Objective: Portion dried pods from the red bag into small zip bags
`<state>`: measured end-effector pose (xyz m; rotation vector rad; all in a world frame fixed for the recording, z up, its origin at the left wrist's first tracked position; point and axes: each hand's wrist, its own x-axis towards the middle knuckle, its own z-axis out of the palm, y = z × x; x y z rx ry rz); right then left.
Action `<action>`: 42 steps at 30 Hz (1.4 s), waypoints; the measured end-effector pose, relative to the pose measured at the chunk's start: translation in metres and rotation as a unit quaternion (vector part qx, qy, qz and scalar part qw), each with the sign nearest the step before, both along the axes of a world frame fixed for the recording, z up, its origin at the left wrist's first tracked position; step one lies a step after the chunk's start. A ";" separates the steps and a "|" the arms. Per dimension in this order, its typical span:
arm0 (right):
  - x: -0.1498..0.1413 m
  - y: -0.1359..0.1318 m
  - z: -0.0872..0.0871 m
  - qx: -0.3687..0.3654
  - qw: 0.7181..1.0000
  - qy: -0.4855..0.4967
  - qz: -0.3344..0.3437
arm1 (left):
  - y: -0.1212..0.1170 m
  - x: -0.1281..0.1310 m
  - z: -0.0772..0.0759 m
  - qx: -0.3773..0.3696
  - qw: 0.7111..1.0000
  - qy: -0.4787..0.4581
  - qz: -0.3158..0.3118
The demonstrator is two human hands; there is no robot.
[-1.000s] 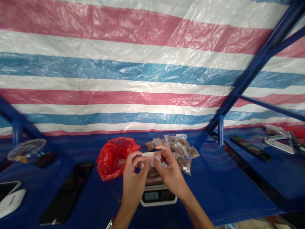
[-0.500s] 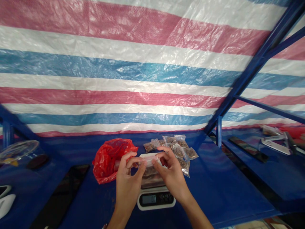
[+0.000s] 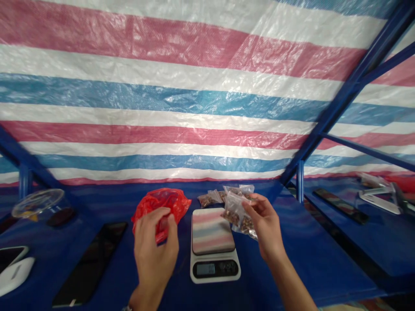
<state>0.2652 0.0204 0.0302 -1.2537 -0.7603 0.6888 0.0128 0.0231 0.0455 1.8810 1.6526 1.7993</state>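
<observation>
My right hand [image 3: 266, 224] pinches a small clear zip bag [image 3: 233, 209] with brown bits at its bottom. This bag hangs over the right edge of the digital scale and in front of a pile of similar zip bags [image 3: 210, 198]. Between my hands stands the white digital scale [image 3: 214, 278]; its metal plate is bare and the display seems to read 0.0. My left hand [image 3: 155, 248] is at the near side of a crumpled red plastic bag [image 3: 177, 203], thumb and fingers apart. Whether it touches the red bag is hard to see.
A black phone-like slab [image 3: 92, 263] lies on the blue table to the left. Beyond it are a clear plastic tub [image 3: 39, 205] and a white rounded case [image 3: 14, 276]. A striped sheet [image 3: 194, 99] hangs behind, with a blue metal post [image 3: 300, 181] at right.
Both hands were together over the scale, pinching a clear bag. They have parted: my right hand moved right to the pile with a bag, my left hand moved left to the red bag.
</observation>
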 end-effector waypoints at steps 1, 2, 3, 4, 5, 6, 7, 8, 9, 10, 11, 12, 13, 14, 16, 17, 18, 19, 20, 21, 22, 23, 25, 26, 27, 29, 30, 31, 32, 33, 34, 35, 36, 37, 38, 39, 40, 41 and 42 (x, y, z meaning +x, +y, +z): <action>0.012 0.003 -0.009 -0.019 0.999 -0.018 -0.023 | 0.005 -0.010 0.002 -0.009 0.998 0.008 0.067; 0.023 0.005 -0.017 -0.049 0.997 -0.051 -0.044 | 0.013 -0.021 0.003 -0.050 0.991 0.008 0.123; 0.033 0.008 -0.025 -0.088 0.989 -0.102 -0.064 | 0.021 -0.033 0.002 -0.092 0.982 -0.006 0.167; 0.041 0.009 -0.031 -0.117 0.976 -0.163 -0.080 | 0.030 -0.044 -0.001 -0.138 0.971 -0.014 0.195; 0.045 0.010 -0.035 -0.129 0.960 -0.231 -0.097 | 0.039 -0.054 -0.005 -0.197 0.959 -0.022 0.202; 0.046 0.010 -0.037 -0.126 0.939 -0.297 -0.122 | 0.047 -0.063 -0.010 -0.268 0.944 -0.030 0.189; 0.042 0.010 -0.037 -0.111 0.917 -0.355 -0.146 | 0.054 -0.070 -0.016 -0.325 0.931 -0.044 0.162; 0.035 0.010 -0.034 -0.088 0.898 -0.400 -0.163 | 0.059 -0.075 -0.022 -0.361 0.920 -0.062 0.136; 0.023 0.010 -0.030 -0.061 0.885 -0.429 -0.168 | 0.062 -0.079 -0.026 -0.376 0.918 -0.078 0.100; 0.007 0.010 -0.025 -0.035 0.882 -0.445 -0.153 | 0.064 -0.081 -0.030 -0.379 0.918 -0.090 0.071; -0.013 0.010 -0.021 -0.012 0.887 -0.449 -0.109 | 0.064 -0.082 -0.032 -0.374 0.921 -0.100 0.045; -0.034 0.011 -0.017 0.005 0.895 -0.443 -0.053 | 0.062 -0.081 -0.033 -0.364 0.925 -0.107 0.024; -0.056 0.012 -0.014 0.018 0.900 -0.436 0.003 | 0.060 -0.080 -0.032 -0.353 0.929 -0.113 0.008; -0.078 0.013 -0.013 0.020 0.897 -0.439 0.047 | 0.058 -0.079 -0.032 -0.344 0.931 -0.121 -0.010; -0.116 0.019 -0.012 -0.002 0.885 -0.460 0.074 | 0.052 -0.078 -0.030 -0.330 0.932 -0.140 -0.052; -0.129 0.022 -0.013 -0.022 0.881 -0.468 0.069 | 0.050 -0.078 -0.030 -0.323 0.932 -0.147 -0.072; -0.137 0.025 -0.013 -0.037 0.880 -0.469 0.070 | 0.049 -0.079 -0.030 -0.316 0.933 -0.151 -0.084; -0.142 0.027 -0.012 -0.046 0.882 -0.465 0.068 | 0.048 -0.081 -0.031 -0.308 0.936 -0.149 -0.081; -0.143 0.030 -0.011 -0.048 0.886 -0.457 0.066 | 0.048 -0.084 -0.031 -0.300 0.942 -0.137 -0.063; -0.143 0.031 -0.010 -0.045 0.892 -0.446 0.061 | 0.047 -0.087 -0.032 -0.289 0.949 -0.116 -0.036; -0.141 0.032 -0.009 -0.039 0.898 -0.435 0.053 | 0.047 -0.089 -0.032 -0.280 0.956 -0.091 -0.007; -0.139 0.033 -0.007 -0.033 0.904 -0.424 0.042 | 0.047 -0.092 -0.033 -0.273 0.960 -0.064 0.016; -0.141 0.032 -0.007 -0.021 0.913 -0.406 0.033 | 0.048 -0.094 -0.034 -0.269 0.962 -0.024 0.031; -0.144 0.032 -0.008 -0.015 0.914 -0.403 0.042 | 0.048 -0.094 -0.034 -0.270 0.962 -0.015 0.026; -0.149 0.031 -0.009 -0.009 0.913 -0.403 0.060 | 0.048 -0.094 -0.034 -0.272 0.962 -0.012 0.016; -0.159 0.029 -0.012 -0.006 0.909 -0.402 0.110 | 0.047 -0.094 -0.034 -0.277 0.961 -0.013 -0.002; -0.161 0.029 -0.013 -0.008 0.909 -0.397 0.128 | 0.047 -0.095 -0.034 -0.277 0.961 -0.012 -0.004; -0.162 0.029 -0.013 -0.008 0.911 -0.388 0.137 | 0.046 -0.096 -0.033 -0.275 0.961 -0.011 0.001; -0.160 0.029 -0.012 -0.004 0.918 -0.375 0.133 | 0.046 -0.098 -0.033 -0.272 0.962 -0.008 0.011; -0.155 0.028 -0.009 0.004 0.925 -0.361 0.119 | 0.045 -0.099 -0.034 -0.266 0.964 -0.001 0.025; -0.150 0.027 -0.006 0.018 0.932 -0.350 0.096 | 0.045 -0.101 -0.034 -0.260 0.965 0.008 0.039; -0.144 0.025 -0.003 0.033 0.936 -0.344 0.070 | 0.044 -0.101 -0.034 -0.255 0.966 0.018 0.047; -0.138 0.022 0.001 0.048 0.936 -0.345 0.045 | 0.044 -0.101 -0.035 -0.254 0.966 0.025 0.049; -0.134 0.017 0.006 0.061 0.934 -0.352 0.021 | 0.044 -0.099 -0.036 -0.256 0.965 0.027 0.049; -0.132 0.013 0.010 0.071 0.928 -0.366 0.000 | 0.043 -0.096 -0.036 -0.259 0.965 0.025 0.046; -0.132 0.008 0.014 0.080 0.920 -0.384 -0.015 | 0.042 -0.092 -0.037 -0.261 0.964 0.019 0.043; -0.134 0.003 0.017 0.091 0.910 -0.405 -0.020 | 0.041 -0.087 -0.037 -0.261 0.964 0.011 0.042; -0.138 0.000 0.020 0.104 0.897 -0.429 -0.008 | 0.040 -0.083 -0.037 -0.259 0.965 0.003 0.043; -0.142 -0.002 0.021 0.115 0.882 -0.457 0.025 | 0.039 -0.078 -0.036 -0.256 0.966 -0.002 0.041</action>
